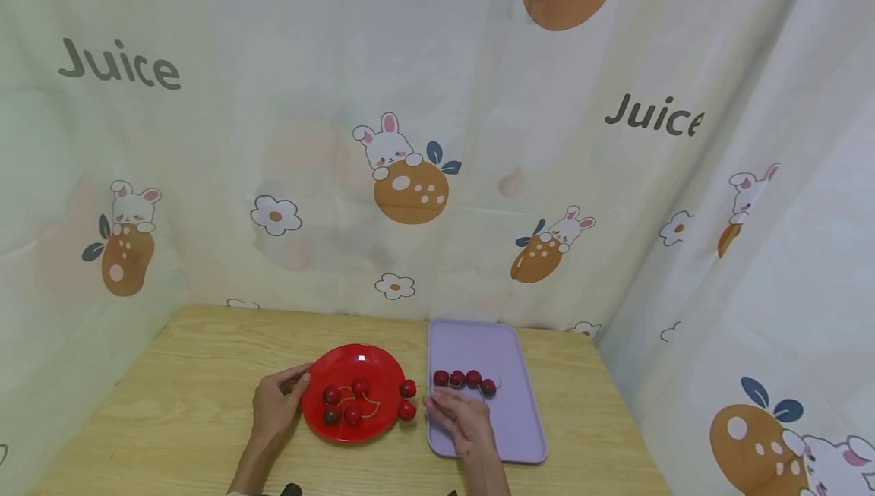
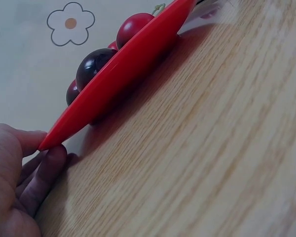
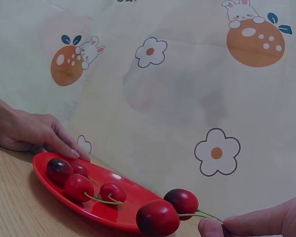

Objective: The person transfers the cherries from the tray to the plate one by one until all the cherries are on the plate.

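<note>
A round red plate lies on the table with several cherries on it, their green stems joined. My left hand pinches the plate's left rim between thumb and fingers, as the left wrist view also shows at the rim. By their thin stems, my right hand pinches two dark red cherries. These two are at the plate's right edge in the head view; whether they touch it I cannot tell. The right forearm covers part of the lilac tray.
Across the middle of the tray, several more cherries lie in a row, right beside my right hand. The wooden table is bordered by a pale printed curtain at the back and on both sides.
</note>
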### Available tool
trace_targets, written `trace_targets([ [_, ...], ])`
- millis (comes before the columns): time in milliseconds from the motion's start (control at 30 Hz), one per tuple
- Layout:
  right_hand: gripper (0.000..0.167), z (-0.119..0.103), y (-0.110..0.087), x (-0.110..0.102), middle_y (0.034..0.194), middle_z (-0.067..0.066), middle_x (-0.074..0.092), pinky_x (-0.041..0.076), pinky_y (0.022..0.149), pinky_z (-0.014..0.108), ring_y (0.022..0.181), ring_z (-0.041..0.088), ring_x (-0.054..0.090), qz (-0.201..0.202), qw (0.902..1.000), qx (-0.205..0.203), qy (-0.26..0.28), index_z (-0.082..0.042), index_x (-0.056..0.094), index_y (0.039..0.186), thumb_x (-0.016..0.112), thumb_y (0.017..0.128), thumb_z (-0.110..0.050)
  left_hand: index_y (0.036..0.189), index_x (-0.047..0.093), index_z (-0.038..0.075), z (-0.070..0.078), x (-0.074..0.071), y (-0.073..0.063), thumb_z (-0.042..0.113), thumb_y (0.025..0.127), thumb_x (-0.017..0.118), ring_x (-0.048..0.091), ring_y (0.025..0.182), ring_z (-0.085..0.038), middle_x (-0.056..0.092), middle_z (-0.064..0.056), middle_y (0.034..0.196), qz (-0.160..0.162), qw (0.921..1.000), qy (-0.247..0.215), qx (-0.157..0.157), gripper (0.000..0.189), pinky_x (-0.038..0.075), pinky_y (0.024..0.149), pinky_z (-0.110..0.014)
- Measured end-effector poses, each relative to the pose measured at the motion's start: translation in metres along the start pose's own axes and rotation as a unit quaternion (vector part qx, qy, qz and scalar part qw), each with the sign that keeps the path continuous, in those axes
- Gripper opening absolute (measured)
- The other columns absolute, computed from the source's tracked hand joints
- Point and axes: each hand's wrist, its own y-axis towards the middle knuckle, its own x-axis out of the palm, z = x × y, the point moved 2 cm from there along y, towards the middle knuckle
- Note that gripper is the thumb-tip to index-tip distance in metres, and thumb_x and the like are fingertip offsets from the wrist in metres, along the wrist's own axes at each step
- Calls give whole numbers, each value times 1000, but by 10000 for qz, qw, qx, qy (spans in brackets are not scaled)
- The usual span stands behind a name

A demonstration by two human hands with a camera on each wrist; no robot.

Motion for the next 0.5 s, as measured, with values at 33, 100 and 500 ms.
trace_targets([
  [33, 15, 0, 0, 0, 95, 14, 82, 66, 89, 34, 86, 21, 82, -11, 10000, -6, -3, 10, 78, 108, 72, 95, 14, 133, 79, 7, 0, 0, 0, 13, 108, 69, 74, 94, -8, 81, -16, 125, 4, 10000, 15, 5, 28, 53, 80, -16],
  [100, 14, 1, -1, 0, 95, 14, 82, 66, 89, 34, 86, 21, 82, -19, 10000, -12, 1, 7, 80, 105, 72, 95, 14, 132, 79, 8, -1, 0, 0, 13, 107, 69, 74, 93, -7, 81, -15, 125, 15, 10000, 49, 22, 27, 53, 80, -15],
  [500, 27, 0, 0, 5, 90, 11, 82, 66, 88, 33, 85, 21, 82, -67, 10000, -36, 13, 21, 70, 122, 70, 97, 13, 132, 79, 7, 1, 1, 0, 13, 108, 69, 73, 91, -7, 82, -16, 123, 11, 10000, 19, 30, 27, 53, 77, -16],
])
